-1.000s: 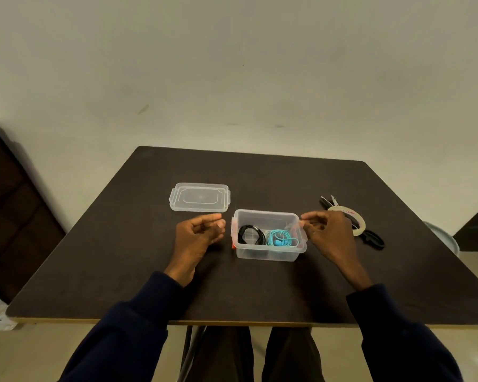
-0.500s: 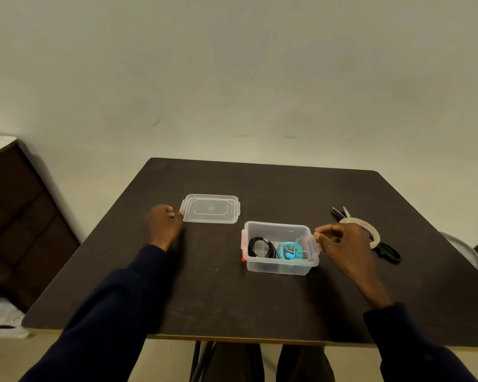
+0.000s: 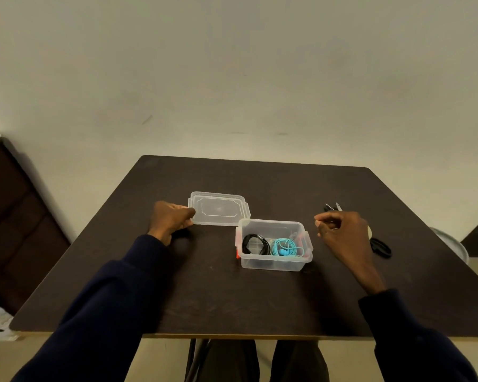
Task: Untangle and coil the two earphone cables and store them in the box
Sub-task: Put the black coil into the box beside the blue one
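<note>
A clear plastic box [image 3: 273,261] stands open on the dark table [image 3: 260,299]. Inside it lie a coiled black earphone cable [image 3: 255,244] on the left and a coiled turquoise earphone cable [image 3: 286,247] on the right. The clear lid [image 3: 219,208] lies flat behind and left of the box. My left hand [image 3: 171,220] pinches the lid's left edge with curled fingers. My right hand [image 3: 340,232] hovers just right of the box, fingers loosely curled, holding nothing.
Black-handled scissors [image 3: 380,246] and a roll of tape, mostly hidden behind my right hand, lie at the right of the table. A dark cabinet [image 3: 17,216] stands to the left. A round grey object [image 3: 453,244] sits beyond the table's right edge.
My left hand moved from beside the box to the lid's left edge and took hold of it. My right hand drew back from the box's right rim.
</note>
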`<state>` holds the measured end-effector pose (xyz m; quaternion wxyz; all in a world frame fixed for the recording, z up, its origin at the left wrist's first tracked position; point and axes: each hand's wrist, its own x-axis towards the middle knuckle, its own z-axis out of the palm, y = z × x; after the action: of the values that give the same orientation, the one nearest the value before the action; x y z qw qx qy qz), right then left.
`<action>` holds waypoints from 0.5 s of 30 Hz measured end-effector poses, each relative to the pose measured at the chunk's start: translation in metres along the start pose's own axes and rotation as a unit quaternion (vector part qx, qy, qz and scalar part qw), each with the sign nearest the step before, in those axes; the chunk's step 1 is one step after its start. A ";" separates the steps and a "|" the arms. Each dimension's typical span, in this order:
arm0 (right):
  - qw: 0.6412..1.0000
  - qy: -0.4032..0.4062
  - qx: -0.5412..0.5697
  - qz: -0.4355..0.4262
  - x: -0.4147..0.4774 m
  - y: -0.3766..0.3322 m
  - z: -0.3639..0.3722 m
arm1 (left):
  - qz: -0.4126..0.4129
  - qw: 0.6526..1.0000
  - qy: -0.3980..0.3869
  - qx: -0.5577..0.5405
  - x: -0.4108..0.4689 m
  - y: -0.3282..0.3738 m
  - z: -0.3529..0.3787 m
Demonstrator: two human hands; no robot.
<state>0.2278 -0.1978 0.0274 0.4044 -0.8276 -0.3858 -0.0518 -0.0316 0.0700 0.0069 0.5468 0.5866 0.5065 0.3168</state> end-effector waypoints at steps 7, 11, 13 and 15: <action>0.999 -0.002 0.015 -0.030 0.015 -0.017 0.010 | 0.039 0.990 -0.066 -0.121 -0.028 0.015 0.018; 0.998 -0.010 0.063 -0.021 0.026 -0.029 0.014 | 0.070 0.981 -0.085 -0.157 -0.037 0.023 0.028; 0.997 -0.023 0.074 -0.015 0.034 -0.031 0.016 | 0.085 0.979 -0.090 -0.160 -0.040 0.025 0.034; 0.993 -0.057 0.106 0.002 0.042 -0.031 0.018 | 0.099 0.977 -0.104 -0.160 -0.042 0.026 0.040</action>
<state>0.2318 -0.1485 0.0516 0.4672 -0.7824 -0.4101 0.0378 -0.0006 0.0207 0.0314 0.6490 0.5689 0.3290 0.3833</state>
